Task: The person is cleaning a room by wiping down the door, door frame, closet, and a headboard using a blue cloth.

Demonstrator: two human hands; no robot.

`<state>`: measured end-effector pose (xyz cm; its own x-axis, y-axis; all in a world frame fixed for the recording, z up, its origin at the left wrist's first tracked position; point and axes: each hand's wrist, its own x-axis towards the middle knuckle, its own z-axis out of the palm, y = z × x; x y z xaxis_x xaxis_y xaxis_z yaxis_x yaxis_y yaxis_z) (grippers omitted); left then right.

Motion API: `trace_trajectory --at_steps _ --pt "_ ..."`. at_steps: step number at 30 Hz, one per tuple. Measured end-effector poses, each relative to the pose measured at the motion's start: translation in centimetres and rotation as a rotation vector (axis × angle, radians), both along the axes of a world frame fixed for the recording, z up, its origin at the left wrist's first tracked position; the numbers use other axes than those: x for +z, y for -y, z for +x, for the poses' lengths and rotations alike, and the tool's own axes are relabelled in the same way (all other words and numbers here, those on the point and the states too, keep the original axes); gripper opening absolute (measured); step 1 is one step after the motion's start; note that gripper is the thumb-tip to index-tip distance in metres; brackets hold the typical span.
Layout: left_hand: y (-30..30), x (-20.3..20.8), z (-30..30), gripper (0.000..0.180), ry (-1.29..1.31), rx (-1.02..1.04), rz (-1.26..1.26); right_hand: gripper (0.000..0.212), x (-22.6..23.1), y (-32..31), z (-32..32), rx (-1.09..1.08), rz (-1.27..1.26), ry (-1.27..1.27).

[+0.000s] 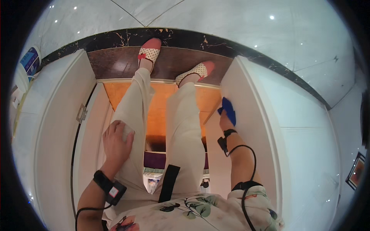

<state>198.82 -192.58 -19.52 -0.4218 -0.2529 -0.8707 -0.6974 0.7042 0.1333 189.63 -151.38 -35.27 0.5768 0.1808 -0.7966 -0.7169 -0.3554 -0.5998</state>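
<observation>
My left hand [118, 141] lies flat on the left thigh of my light trousers [133, 104], thumb apart from the fingers, holding nothing. On the right, my right hand [225, 122] reaches forward with a blue cloth [229, 111], pressed against the inner face of the white door frame [252, 115]. The cloth covers most of the fingers. Black devices with cables are strapped to both my wrists.
I stand in a doorway, feet in patterned slippers [150, 50] on a dark brown threshold [111, 63]. A white door frame side with a metal hinge [81, 113] stands at left. Pale tiles [231, 19] lie ahead; a blue-and-white container [29, 63] is at far left.
</observation>
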Motion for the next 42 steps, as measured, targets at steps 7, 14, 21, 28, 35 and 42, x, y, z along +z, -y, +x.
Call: trace_trajectory --at_steps 7,14,21,28,35,42 --pt "-0.8 -0.9 0.2 0.034 0.055 0.149 0.011 0.039 13.8 -2.2 -0.4 -0.09 -0.278 -0.169" --pt "-0.9 2.1 1.2 0.041 -0.232 0.181 -0.035 0.019 25.0 6.9 -8.7 -1.624 -0.456 -0.679" --pt "1.6 12.7 -6.8 0.058 -0.808 0.597 0.56 0.025 30.6 23.0 -12.1 -2.615 -0.236 -0.309" --pt "4.4 17.1 -2.1 0.028 -0.699 0.719 0.538 0.048 34.7 32.4 -8.6 -2.587 0.359 0.657" --pt "3.7 23.9 3.1 0.015 -1.083 1.192 0.647 0.027 35.2 33.3 -10.4 -1.886 0.14 0.359" --pt "3.5 35.6 7.3 0.023 -1.144 1.132 0.885 0.015 37.4 39.9 -7.0 -1.744 0.581 0.813"
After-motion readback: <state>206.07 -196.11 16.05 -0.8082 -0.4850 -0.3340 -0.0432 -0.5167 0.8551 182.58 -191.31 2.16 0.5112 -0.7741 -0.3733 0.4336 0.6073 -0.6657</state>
